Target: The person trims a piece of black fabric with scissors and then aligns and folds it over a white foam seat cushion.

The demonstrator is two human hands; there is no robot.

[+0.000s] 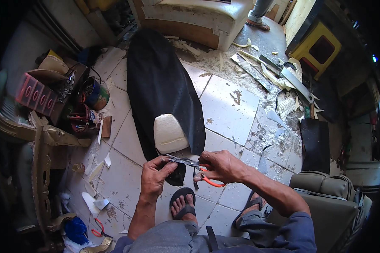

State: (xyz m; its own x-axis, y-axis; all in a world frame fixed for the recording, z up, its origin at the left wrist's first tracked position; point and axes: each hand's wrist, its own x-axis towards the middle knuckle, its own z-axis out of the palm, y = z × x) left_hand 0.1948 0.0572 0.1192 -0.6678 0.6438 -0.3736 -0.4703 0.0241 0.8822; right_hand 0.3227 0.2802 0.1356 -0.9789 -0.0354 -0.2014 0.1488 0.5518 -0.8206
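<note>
My right hand (221,165) grips a pair of scissors (212,182) by their orange handles, with the blades toward my left. At the blade tips, my left hand (153,179) pinches the edge of what looks like black material. A dark piece (176,175) of it hangs between my hands. Just beyond them a long black seat cover (160,80) lies over the floor. On its near end rests a rounded cream foam block (169,133). Whether the blades are cutting into the material cannot be made out.
Red-handled scissors (98,227) lie on the floor at lower left. Tins (93,93) stand at left. Foam scraps and dust (278,105) spread at right, near a black sheet (315,145). A grey padded seat (321,206) stands at lower right. Another person's foot (257,25) shows far off.
</note>
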